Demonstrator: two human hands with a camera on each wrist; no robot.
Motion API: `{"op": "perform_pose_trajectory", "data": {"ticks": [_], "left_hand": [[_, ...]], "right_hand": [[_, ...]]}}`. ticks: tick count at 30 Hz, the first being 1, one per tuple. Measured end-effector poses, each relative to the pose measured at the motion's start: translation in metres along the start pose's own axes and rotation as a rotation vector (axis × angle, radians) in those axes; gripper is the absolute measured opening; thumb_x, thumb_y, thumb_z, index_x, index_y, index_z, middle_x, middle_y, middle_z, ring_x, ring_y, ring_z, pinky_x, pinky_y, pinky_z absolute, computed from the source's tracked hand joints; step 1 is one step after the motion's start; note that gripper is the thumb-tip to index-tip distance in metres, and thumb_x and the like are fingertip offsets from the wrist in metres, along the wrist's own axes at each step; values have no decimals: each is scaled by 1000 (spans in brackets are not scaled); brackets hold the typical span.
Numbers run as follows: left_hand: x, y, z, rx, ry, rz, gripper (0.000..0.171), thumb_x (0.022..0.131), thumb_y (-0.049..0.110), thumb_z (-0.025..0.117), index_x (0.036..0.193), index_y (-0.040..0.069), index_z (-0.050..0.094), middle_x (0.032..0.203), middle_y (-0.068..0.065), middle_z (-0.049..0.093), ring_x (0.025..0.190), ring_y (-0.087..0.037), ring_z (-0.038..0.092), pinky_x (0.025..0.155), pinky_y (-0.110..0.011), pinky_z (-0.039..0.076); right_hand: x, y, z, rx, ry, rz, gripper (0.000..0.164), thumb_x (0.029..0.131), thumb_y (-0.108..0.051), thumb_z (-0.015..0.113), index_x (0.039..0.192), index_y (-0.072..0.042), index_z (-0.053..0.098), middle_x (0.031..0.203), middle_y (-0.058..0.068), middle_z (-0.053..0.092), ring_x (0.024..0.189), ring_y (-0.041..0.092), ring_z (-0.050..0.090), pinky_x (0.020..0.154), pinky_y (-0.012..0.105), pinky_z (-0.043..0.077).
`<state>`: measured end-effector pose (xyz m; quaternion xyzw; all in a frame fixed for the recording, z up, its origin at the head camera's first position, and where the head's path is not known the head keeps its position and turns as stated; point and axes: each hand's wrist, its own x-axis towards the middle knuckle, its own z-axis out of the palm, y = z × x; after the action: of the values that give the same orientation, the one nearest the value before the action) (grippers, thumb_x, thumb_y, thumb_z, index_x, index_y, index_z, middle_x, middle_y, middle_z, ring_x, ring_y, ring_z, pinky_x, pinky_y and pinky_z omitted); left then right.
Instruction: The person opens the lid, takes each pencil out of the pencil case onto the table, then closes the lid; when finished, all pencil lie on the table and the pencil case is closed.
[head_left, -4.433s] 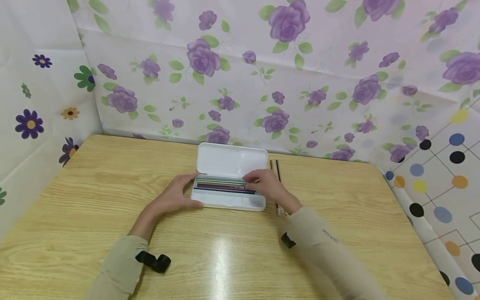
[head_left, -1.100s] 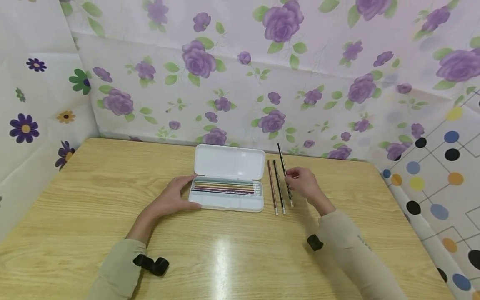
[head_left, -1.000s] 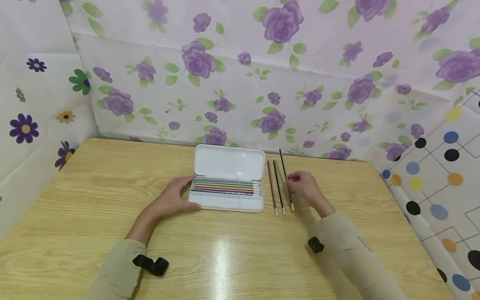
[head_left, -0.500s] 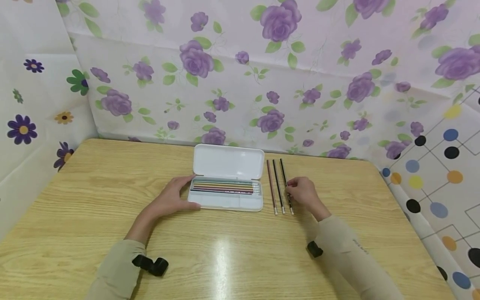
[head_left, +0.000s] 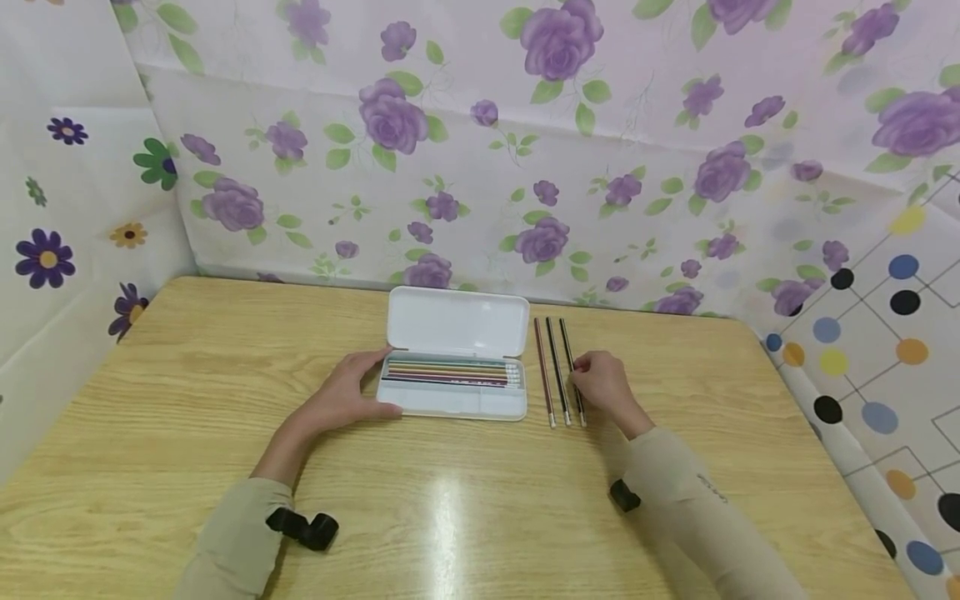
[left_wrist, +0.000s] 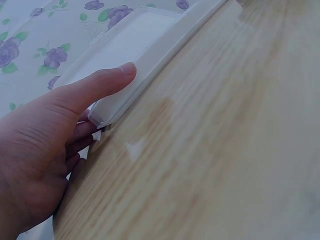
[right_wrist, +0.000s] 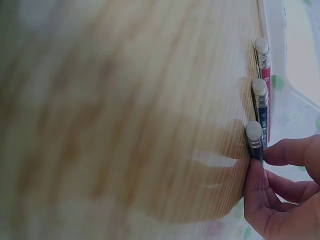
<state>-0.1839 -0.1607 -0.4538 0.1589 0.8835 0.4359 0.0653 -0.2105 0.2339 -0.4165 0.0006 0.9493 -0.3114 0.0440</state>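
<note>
A white pencil case lies open on the table, its lid tilted back. Several coloured pencils rest in its upper compartment, erasers at the right. My left hand holds the case's left end, with the thumb on the front wall and fingers round the end. Right of the case, a reddish pencil and a dark pencil lie side by side. Beside them, my right hand pinches a black pencil between thumb and fingers. This pencil's white eraser points to the table's front.
The wood-grain table runs back to a floral cloth. A dotted cloth borders it on the right, and a daisy-print cloth on the left. Black cameras are worn at both wrists.
My right hand has gone from over the case to its right, bringing the black pencil down beside the other two. My left hand has stayed on the case.
</note>
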Motion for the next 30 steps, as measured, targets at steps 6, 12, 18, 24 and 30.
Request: {"op": "perform_pose_trajectory", "data": {"ticks": [6,12,18,24,30], "left_hand": [[1,0,-1,-4,2,-1,101,71,41,85,149,3,34,147,-22,36,136,-41,26,108,-59,23],[1,-1,-1,-9,6,5,101,71,41,85,149,2,34,147,-21,36,136,-40,25,108,-59,23],[0,0,-1,-10,4,6,101,71,40,85,149,1,34,146,-22,36,135,-41,26,108,-59,23],[-1,0,-1,-5,3,2,100,72,41,84,149,2,34,147,-21,36,136,-40,26,108,-59,23],[-2,0,-1,-7,2,1,100,72,41,85,149,2,34,146,-21,36,136,-40,26,108,-59,24]], "right_hand": [[2,0,0,-1,-4,8,25,88,-1,57,107,14,63,98,23,66,87,30,63,73,36,54],[1,2,-3,84,-23,23,28,92,-4,56,113,13,61,102,23,64,78,25,64,66,30,54],[-2,2,-6,85,17,7,31,93,-7,55,117,10,60,106,21,64,85,27,63,68,32,52],[-5,-15,-5,84,46,-136,29,93,-8,59,117,8,62,106,19,65,97,34,62,76,41,54],[-5,-42,5,48,-47,-299,27,93,-8,62,117,5,65,104,14,67,94,27,62,80,41,52]]}}
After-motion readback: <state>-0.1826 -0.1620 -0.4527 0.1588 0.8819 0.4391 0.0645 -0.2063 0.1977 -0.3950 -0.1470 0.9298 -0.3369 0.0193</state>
